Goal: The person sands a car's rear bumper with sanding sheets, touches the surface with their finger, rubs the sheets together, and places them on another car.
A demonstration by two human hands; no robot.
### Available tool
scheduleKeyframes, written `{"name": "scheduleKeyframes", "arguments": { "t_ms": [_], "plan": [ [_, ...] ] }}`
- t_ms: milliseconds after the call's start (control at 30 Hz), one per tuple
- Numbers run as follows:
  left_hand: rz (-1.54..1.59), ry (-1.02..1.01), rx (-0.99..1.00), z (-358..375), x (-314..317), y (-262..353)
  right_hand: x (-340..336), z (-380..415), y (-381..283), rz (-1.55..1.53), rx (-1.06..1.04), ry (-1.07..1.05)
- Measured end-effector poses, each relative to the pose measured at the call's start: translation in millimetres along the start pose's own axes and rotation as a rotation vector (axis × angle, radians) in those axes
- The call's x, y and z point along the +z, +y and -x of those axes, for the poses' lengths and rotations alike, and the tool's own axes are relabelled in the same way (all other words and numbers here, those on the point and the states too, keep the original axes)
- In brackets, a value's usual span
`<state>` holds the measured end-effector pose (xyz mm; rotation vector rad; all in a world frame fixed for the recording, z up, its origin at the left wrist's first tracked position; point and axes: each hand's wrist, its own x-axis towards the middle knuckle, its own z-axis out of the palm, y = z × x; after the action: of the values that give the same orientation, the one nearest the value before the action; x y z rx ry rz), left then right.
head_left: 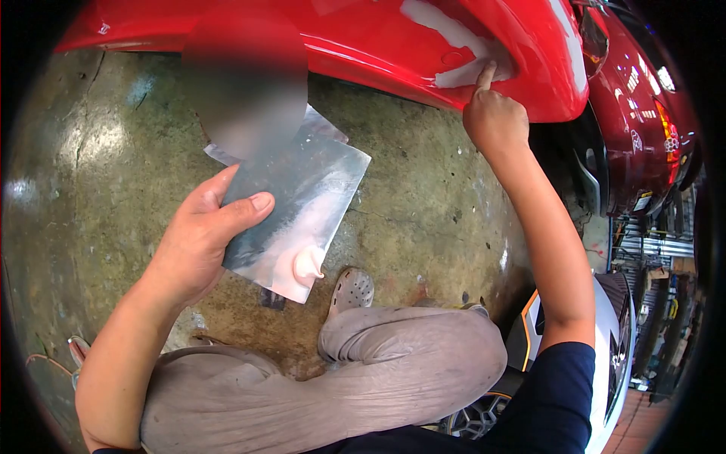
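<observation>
My left hand (200, 227) grips a flat, dark mixing board (291, 189) by its left edge, thumb on top. Pale pinkish-white smears cover the board's lower right side, and a soft dollop of putty (308, 263) sits near its bottom corner. My right hand (495, 113) reaches up to the red bumper (370, 53). Its index finger is stretched out, with the fingertip on a dull grey patch (473, 72). The other fingers are curled under, and nothing shows in them.
A blurred area hides part of the bumper and floor at upper left. Behind the bumper stands a dark red car (643, 98). A white and black vehicle (609, 333) is close beside my right elbow. The concrete floor (423, 204) is stained.
</observation>
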<state>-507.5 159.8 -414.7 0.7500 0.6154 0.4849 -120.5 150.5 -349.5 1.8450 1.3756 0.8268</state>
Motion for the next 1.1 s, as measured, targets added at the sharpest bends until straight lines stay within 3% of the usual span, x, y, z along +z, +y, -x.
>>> {"name": "scheduleKeyframes", "arguments": {
  "t_ms": [300,400,467,533,700,1100],
  "plan": [
    [0.028,-0.001,-0.010,-3,-1,-1,3,26,-27,-0.229,-0.043,-0.011],
    [0.028,0.010,-0.016,-6,-5,-3,-24,50,-40,-0.536,-0.138,-0.071],
    [0.029,0.052,0.004,-11,-13,-8,-42,72,-52,-0.927,-0.161,0.002],
    [0.094,0.108,0.001,-17,-18,-12,-64,95,-65,-1.210,-0.318,0.177],
    [0.183,0.192,0.027,-19,-17,-9,-105,125,-82,-0.997,-0.723,0.281],
    [0.173,0.192,0.064,-18,-13,-11,-111,130,-100,-0.912,-0.725,0.284]
  ]
}}
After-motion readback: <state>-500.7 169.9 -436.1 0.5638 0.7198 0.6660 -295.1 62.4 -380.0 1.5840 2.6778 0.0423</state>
